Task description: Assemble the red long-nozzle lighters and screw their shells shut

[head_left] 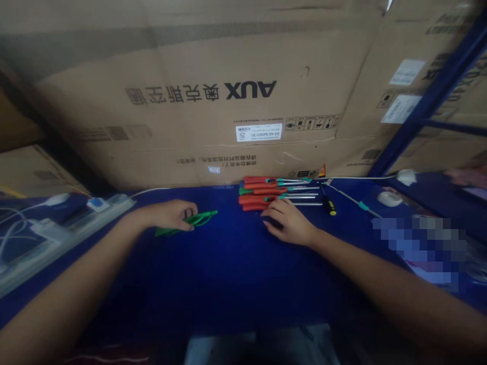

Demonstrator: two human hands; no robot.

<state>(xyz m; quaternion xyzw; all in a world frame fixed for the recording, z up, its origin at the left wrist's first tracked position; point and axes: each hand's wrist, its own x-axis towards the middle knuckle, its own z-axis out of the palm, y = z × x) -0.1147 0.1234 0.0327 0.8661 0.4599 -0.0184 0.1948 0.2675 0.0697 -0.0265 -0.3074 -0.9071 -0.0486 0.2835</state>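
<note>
My left hand (177,215) is closed around a thin green plastic piece (200,218) with a looped, pointed end, held just above the blue table. Part of that piece is hidden behind the fingers. To the right, my right hand (289,223) is beside a row of long-neck lighters (262,191) with red handles and silver tubes. Its fingers are curved, with a gap between them and the thumb, and nothing shows in that gap. The fingertips are at the nearest lighter's handle; whether they touch it is unclear.
A yellow-and-black screwdriver (330,204) lies right of the lighters. Large cardboard boxes (182,132) stand behind the blue table (220,284). Along the left edge runs a power strip (57,233) with cables. A white roll (389,198) sits at the right, near a blue metal post (414,121).
</note>
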